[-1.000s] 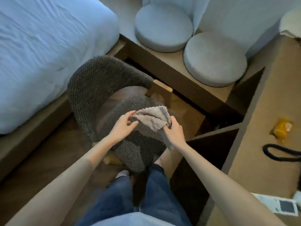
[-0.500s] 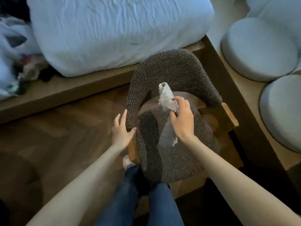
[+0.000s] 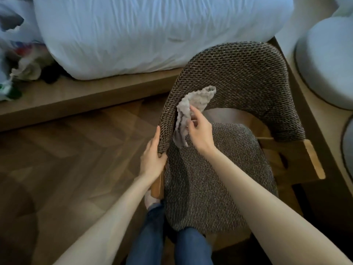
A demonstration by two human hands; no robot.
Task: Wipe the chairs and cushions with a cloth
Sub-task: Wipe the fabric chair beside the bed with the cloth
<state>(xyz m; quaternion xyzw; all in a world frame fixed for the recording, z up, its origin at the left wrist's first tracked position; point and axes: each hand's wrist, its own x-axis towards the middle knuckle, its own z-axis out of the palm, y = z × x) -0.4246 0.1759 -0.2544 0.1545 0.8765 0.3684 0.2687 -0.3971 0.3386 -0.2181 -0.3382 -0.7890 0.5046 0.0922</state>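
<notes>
Chair back (image 3: 238, 73), cloth (image 3: 199, 97) in right fingers (image 3: 193, 112)

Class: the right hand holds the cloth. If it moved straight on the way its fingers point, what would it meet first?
The right hand would probably meet the inner face of the chair's woven backrest, with the cloth caught between; depth is unclear.

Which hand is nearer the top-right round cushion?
Right. The right hand, holding the cloth, lies left of the cushion; the left hand, gripping the chair back, is farther left.
</notes>
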